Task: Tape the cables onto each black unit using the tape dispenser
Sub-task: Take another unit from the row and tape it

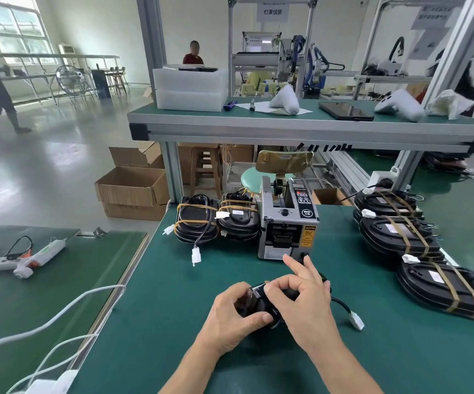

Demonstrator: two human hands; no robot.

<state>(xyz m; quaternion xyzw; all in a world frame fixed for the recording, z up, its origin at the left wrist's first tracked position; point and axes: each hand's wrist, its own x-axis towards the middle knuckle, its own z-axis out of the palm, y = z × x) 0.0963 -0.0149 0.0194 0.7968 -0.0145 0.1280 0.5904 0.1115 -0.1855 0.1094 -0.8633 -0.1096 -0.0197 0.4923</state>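
Green matting covered the tabletop (343, 351) that filled the lower half of the frame, with a factory floor and aluminium-framed benches behind it. At lower centre the left hand (234, 317) curled its fingers and thumb around a black unit (260, 304), gripping it from the left side, the thumb lying across its near edge. The right hand (301, 297) closed over the same unit from the right, thumb and forefinger pinching at its top edge while the other fingers fanned upward and loose. A black cable (339, 304) ran out from under the right hand toward the right and ended in a white connector (356, 321) lying on the mat. Just above the hands stood the tape dispenser (288, 223), a grey box with a control panel and a yellow warning label on its front. Left of it, touching its side, sat two stacks of black units (217, 220) already bound with brownish tape, white plugs dangling from their cables. Along the right edge of the frame a row of further taped units (417, 245) lay overlapping one another. At far left, on a separate green surface, a glue gun (28, 258) rested on its side, and white cords (59, 317) trailed toward the lower left corner.
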